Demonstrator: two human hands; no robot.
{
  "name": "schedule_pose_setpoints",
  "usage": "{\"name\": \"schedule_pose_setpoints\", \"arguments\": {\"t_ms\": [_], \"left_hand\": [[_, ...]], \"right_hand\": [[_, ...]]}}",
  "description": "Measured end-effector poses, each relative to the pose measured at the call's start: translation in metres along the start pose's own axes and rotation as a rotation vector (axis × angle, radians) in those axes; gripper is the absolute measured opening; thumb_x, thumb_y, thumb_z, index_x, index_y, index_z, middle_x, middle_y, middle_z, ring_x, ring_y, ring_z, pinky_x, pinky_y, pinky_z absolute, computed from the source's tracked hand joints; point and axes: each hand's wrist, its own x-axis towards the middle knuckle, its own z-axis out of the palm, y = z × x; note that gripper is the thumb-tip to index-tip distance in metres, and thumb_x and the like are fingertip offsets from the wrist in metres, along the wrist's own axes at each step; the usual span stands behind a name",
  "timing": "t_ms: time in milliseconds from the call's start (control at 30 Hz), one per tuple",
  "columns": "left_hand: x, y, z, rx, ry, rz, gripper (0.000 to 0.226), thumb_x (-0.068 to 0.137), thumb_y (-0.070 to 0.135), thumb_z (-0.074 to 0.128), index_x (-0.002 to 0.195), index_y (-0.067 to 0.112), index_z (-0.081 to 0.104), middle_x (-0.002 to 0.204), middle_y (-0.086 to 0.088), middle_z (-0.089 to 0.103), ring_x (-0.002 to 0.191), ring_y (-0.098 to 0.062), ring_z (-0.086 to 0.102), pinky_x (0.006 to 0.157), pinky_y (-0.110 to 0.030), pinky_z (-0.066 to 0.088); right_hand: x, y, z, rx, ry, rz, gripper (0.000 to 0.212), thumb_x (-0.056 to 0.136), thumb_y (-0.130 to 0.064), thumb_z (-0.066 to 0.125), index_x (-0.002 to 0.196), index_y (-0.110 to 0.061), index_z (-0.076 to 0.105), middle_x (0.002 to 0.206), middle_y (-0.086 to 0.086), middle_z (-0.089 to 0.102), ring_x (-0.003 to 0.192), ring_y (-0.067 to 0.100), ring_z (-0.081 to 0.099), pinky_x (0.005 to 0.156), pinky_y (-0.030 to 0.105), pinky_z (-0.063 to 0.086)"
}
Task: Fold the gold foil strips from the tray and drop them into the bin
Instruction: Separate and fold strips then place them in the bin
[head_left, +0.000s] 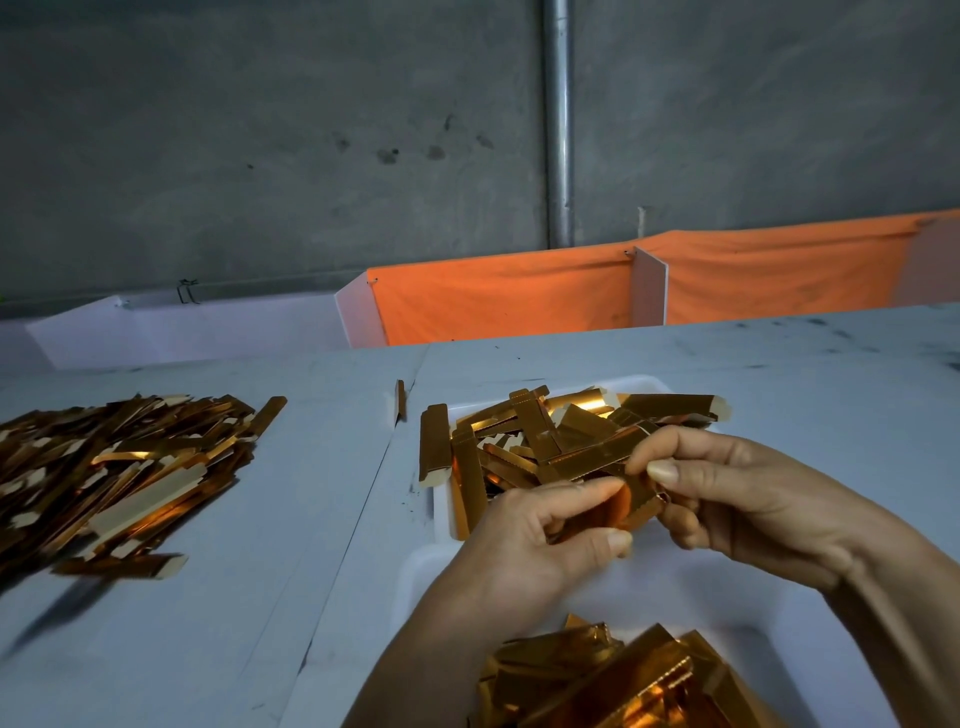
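- Table: pale grey top fills the near half of the view. Behind its far edge, a concrete wall and a row of compartments, one white on the left, the others lined with orange cloth.
- Which of these is the bin for the task, cannot tell. Nothing gold shows inside any of them from this angle.
- Heap on the left: a large spread of gold strips lies loose on the table, well apart from the hands. Whether these are folded ones or stock, cannot tell.
- Tray: white, right of centre, under both hands. A jumble of gold strips fills its far end; a second bundle lies at its near edge.
- One stray strip stands on edge at a seam in the table, just beyond the tray's far left corner.
- Left hand: fingers and thumb curled round the near end of one strip, held above the tray.
- Right hand: thumb and fingers pinch the far end of the same strip, touching the left fingertips.
- Judgement: a fold is under way on this piece; it is not yet dropped. With so many strips in the tray, much of the job looks left to do.
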Motion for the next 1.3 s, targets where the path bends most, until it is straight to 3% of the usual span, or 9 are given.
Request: {"name": "schedule_pose_setpoints", "arguments": {"t_ms": [167,367,500,733,867,967,1033,1133,1300], "left_hand": [[-0.001,-0.001,0.001,-0.035,-0.001,0.002,0.049,0.084,0.031,0.066,0.131,0.028,0.055,0.125,0.004,0.061,0.122,-0.012,0.053,0.106,-0.038,0.041],[-0.001,0.001,0.003,-0.043,-0.032,0.0,0.044,0.082,0.031,0.065,0.125,0.032,0.058,0.119,0.01,0.063,0.116,-0.013,0.056,0.104,-0.04,0.043],[-0.001,0.003,0.002,-0.126,-0.018,0.014,0.033,0.08,0.03,0.066,0.11,0.043,0.063,0.108,0.005,0.069,0.108,-0.01,0.062,0.099,-0.031,0.047],[0.0,0.001,0.003,-0.1,-0.026,-0.018,0.038,0.077,0.033,0.069,0.114,0.031,0.061,0.108,0.005,0.067,0.107,-0.01,0.061,0.099,-0.038,0.047],[0.001,0.002,0.004,-0.032,0.017,-0.016,0.033,0.081,0.028,0.068,0.112,0.035,0.061,0.104,0.013,0.066,0.104,-0.002,0.059,0.095,-0.028,0.047],[0.002,0.004,0.007,0.046,0.07,-0.024,0.031,0.085,0.028,0.067,0.109,0.045,0.057,0.11,0.021,0.062,0.112,0.001,0.053,0.101,-0.034,0.043],[0.002,0.006,0.008,0.076,0.123,0.02,0.034,0.085,0.027,0.068,0.107,0.049,0.055,0.116,0.024,0.055,0.117,0.002,0.048,0.102,-0.033,0.042],[0.002,0.011,0.01,0.111,0.213,0.157,0.041,0.084,0.019,0.069,0.106,0.05,0.054,0.122,0.03,0.047,0.122,0.005,0.041,0.101,-0.023,0.038],[0.003,0.015,0.017,0.339,0.206,0.238,0.04,0.084,0.013,0.062,0.114,0.039,0.055,0.139,0.028,0.031,0.137,0.005,0.013,0.114,-0.04,0.023]], "right_hand": [[0.002,0.002,0.0,0.007,-0.01,0.02,0.048,0.051,-0.034,0.094,0.085,-0.01,0.071,0.057,0.003,0.045,0.049,0.012,0.052,0.049,0.02,0.048],[0.003,0.006,0.0,0.021,-0.026,0.049,0.042,0.051,-0.034,0.094,0.071,-0.01,0.066,0.054,0.001,0.042,0.047,0.011,0.05,0.047,0.019,0.046],[0.006,0.009,0.002,0.118,-0.033,0.054,0.048,0.053,-0.036,0.093,0.085,-0.009,0.07,0.055,0.003,0.043,0.048,0.011,0.051,0.047,0.02,0.048],[0.007,0.009,0.004,0.041,0.003,0.059,0.05,0.051,-0.036,0.093,0.082,-0.005,0.069,0.057,0.005,0.045,0.045,0.011,0.047,0.045,0.019,0.045],[0.008,0.009,0.006,-0.035,0.051,0.06,0.044,0.069,-0.033,0.079,0.091,0.001,0.062,0.055,0.005,0.043,0.044,0.012,0.049,0.045,0.019,0.045],[0.008,0.007,0.006,0.002,0.056,0.098,0.053,0.078,-0.054,0.069,0.098,-0.005,0.066,0.059,0.006,0.046,0.049,0.015,0.053,0.047,0.023,0.048],[0.008,0.006,0.002,0.019,0.095,0.155,0.06,0.08,-0.06,0.055,0.103,-0.005,0.063,0.064,0.01,0.053,0.054,0.019,0.058,0.05,0.027,0.051],[0.009,0.01,0.002,0.012,0.09,0.292,0.07,0.074,-0.062,0.055,0.108,-0.001,0.063,0.081,0.022,0.065,0.069,0.029,0.069,0.057,0.032,0.057],[0.01,0.012,0.004,0.085,-0.041,0.27,0.04,0.081,-0.032,0.074,0.11,-0.005,0.069,0.108,0.025,0.067,0.094,0.03,0.068,0.088,0.044,0.056]]}}
